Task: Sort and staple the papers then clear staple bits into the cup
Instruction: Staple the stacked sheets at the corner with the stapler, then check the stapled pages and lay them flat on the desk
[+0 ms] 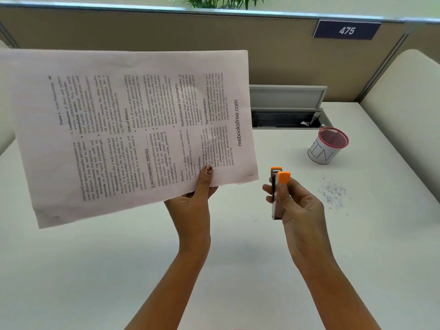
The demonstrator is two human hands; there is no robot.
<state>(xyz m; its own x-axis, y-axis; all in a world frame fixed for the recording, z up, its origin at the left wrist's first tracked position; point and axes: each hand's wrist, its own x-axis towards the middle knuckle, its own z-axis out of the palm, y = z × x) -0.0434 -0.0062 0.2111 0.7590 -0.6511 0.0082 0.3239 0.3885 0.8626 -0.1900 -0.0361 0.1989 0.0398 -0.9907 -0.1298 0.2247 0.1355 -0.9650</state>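
My left hand [194,201] pinches the lower edge of printed papers [133,132] and holds them up above the white desk, turned sideways, thumb on the front. A staple sits in their lower right corner. My right hand [294,206] grips a small orange and silver stapler [277,186] upright, just right of that corner and apart from the sheet. A pile of small staple bits [333,192] lies on the desk to the right. Behind it stands a pink mesh cup [327,145] wrapped in paper marked "BIN".
The white desk [238,270] is bounded by a tan partition wall [262,51] with a "475" sign [347,30]. An open cable tray [288,117] is set into the desk at the back. One stray staple bit [255,220] lies near my right hand.
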